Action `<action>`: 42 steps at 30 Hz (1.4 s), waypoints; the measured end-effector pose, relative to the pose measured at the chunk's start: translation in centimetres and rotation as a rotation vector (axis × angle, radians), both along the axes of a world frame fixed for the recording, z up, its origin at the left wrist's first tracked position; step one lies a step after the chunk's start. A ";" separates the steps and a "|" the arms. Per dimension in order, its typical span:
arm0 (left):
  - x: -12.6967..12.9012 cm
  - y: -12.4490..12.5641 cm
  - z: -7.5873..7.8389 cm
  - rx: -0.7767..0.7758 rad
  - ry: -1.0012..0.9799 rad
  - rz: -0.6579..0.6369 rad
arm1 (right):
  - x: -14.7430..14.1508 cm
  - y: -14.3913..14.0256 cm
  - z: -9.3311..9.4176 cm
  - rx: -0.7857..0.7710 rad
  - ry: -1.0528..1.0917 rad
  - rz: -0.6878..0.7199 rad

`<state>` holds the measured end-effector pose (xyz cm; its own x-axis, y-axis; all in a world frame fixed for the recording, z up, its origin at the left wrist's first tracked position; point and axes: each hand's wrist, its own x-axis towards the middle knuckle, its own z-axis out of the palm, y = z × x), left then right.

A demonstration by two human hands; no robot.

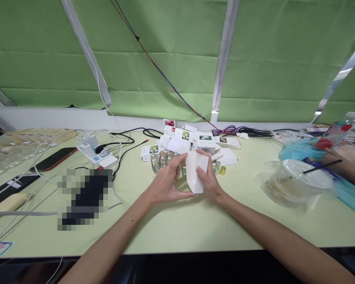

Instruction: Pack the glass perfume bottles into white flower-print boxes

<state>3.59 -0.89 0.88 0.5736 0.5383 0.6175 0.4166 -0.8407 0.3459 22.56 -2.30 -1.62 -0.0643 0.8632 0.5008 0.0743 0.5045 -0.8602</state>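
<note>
Head view, writing: none of the print could be read; the small cartons (205, 142) at twelve o'clock from the hands showed flower pictures and one a barcode, too small to make out.
White carton: a small blank white carton (196, 172) was held just above the pale green table (177, 228), near its middle, no lettering on the faces that showed.
Carton's axis: its long axis ran from about one o'clock at the top to seven o'clock at the bottom, slightly tilted, the lower end nearest the person.
Left hand: the left hand (165, 184) was curled, thumb and fingertips pinching the carton's left edge.
Right hand: the right hand (208, 179) gripped the carton's right side, thumb pressed on its front face.
Bottles: small glass bottles (161, 159) stood just behind the left hand at eleven o'clock, touching the carton heap.
Gold cap: a gold cap (223, 170) lay near the right hand at two o'clock.
Three o'clock: a clear lidded bowl (296, 181) with a black straw (322, 166), and another person's hand (347, 157) beyond it.
Nine o'clock: a white power strip (98, 154) with cables.
</note>
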 end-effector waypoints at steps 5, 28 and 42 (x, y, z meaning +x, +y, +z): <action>0.0 0.0 0.1 -0.006 -0.010 0.017 | -0.1 0.0 -0.1 -0.045 0.037 0.035; -0.1 0.0 0.0 -0.002 0.041 0.050 | -0.2 0.0 -0.1 -0.049 0.144 0.084; 0.0 -0.3 0.2 -0.058 0.076 0.020 | -0.2 0.3 -0.5 -0.042 0.066 0.061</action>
<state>3.63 -1.18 1.05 0.6064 0.5838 0.5399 0.4601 -0.8114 0.3605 22.41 -2.04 -2.16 -0.0852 0.8792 0.4688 -0.0129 0.4695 -0.8829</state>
